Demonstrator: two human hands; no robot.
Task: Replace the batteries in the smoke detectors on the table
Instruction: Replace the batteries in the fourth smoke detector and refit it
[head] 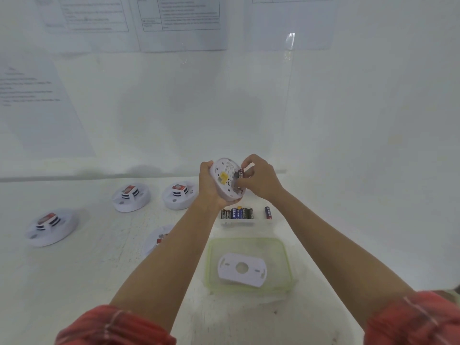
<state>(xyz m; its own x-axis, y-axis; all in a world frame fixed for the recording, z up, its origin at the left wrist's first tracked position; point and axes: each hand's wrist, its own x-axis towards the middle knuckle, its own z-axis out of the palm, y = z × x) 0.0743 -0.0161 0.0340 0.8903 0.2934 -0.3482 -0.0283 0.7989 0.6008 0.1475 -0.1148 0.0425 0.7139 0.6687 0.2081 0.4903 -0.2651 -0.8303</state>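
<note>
My left hand (pixel 207 188) holds a white round smoke detector (pixel 225 170) above the table, its open back turned toward me with a yellow part showing. My right hand (pixel 258 176) pinches a dark battery (pixel 241 173) at the detector's battery slot. On the table below, several batteries (pixel 236 213) lie side by side in a small clear tray, and one more battery (pixel 268 212) lies apart to their right. A white mounting plate (pixel 241 268) rests in a green-rimmed clear lid (pixel 286 260).
Three smoke detectors sit on the white table at left (pixel 51 226), (pixel 130 196), (pixel 179 194). Another detector (pixel 155 239) lies partly hidden behind my left forearm. A white wall with taped paper sheets (pixel 181 21) stands close behind the table.
</note>
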